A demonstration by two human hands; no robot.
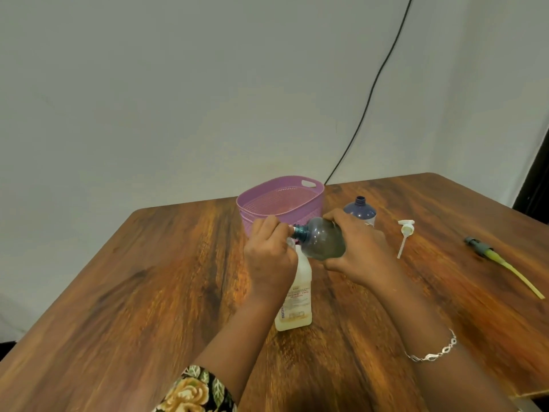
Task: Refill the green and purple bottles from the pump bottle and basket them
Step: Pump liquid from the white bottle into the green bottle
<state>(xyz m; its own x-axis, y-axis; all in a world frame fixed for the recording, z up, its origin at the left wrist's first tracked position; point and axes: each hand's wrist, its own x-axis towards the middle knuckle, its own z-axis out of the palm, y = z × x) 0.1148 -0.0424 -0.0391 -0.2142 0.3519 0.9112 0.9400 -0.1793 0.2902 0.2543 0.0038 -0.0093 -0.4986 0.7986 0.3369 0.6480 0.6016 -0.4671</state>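
Observation:
The green bottle [323,240] lies tilted on its side in the air, its open teal neck pointing left and down over the top of the white pump bottle [297,295]. My right hand [361,251] grips the green bottle round its body. My left hand [269,254] has its fingers curled round the top of the white pump bottle, which stands on the table with its pump off and its mouth hidden behind my fingers. The purple bottle [360,210] stands uncapped just behind my right hand.
An empty lilac basket [316,203] sits at the back of the wooden table [148,292], right behind my hands. A white pump head [404,234] and a grey cap with a yellow tube [493,257] lie to the right. A black cable [371,93] runs down the wall.

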